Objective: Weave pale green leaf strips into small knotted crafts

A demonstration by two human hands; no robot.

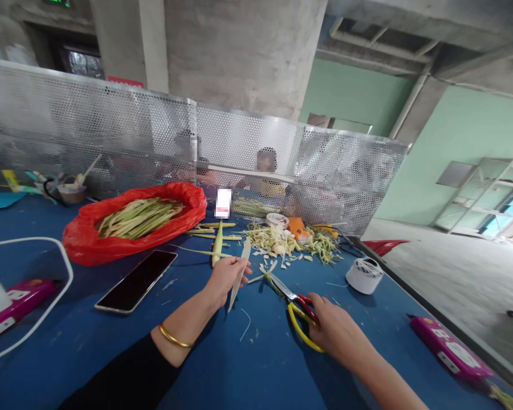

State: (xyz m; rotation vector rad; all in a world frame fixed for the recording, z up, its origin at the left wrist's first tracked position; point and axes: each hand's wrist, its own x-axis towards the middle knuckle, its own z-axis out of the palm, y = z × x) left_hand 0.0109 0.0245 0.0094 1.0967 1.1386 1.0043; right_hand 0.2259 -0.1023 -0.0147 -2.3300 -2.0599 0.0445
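Observation:
My left hand (226,279) is closed on a long pale strip of husk (240,278), which stands up between the thumb and fingers. In my right hand (329,324) is a pair of scissors (298,310) with red and yellow handles. Their blades point away to the left, by a small green tuft of plant scraps (268,274) on the table. Just beyond my left hand lies a pale green husk piece (218,244). A heap of cut trimmings (269,239) spreads behind both hands.
A red plastic bag (81,242) of long green strips and a dark phone (137,282) lie to the left. White tape roll (365,275) and purple box (451,347) sit right. A perforated metal screen (132,131) borders the blue table (188,341); people show behind it.

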